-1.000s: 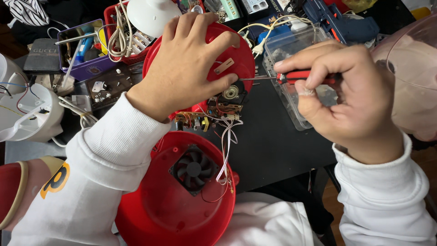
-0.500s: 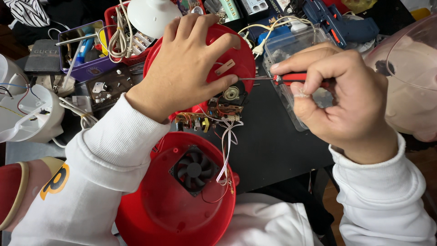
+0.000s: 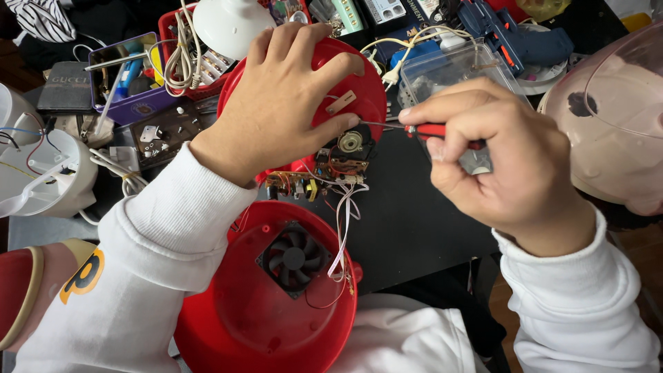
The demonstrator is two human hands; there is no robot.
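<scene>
My left hand (image 3: 280, 103) is spread over a round red plastic cover (image 3: 359, 86), pressing it from above. My right hand (image 3: 501, 166) grips a screwdriver with a red handle (image 3: 431, 130); its thin metal shaft points left and reaches the cover's edge beside my left thumb. Under the cover hangs a circuit board (image 3: 324, 176) with a small round part and several wires. The wires run down into a red housing (image 3: 276, 324) with a small black fan (image 3: 293, 259) on my lap.
A clear plastic box (image 3: 449, 69) sits behind my right hand, a blue glue gun (image 3: 518, 38) farther back. A translucent pink dome (image 3: 615, 117) stands at the right. White lamp parts (image 3: 41, 173), a purple box of tools (image 3: 128, 79) and a red basket of cables (image 3: 186, 55) lie at the left.
My right hand has shifted a little to the left and up with the screwdriver, its tip staying at the cover's edge. My left hand has kept its place on the red cover.
</scene>
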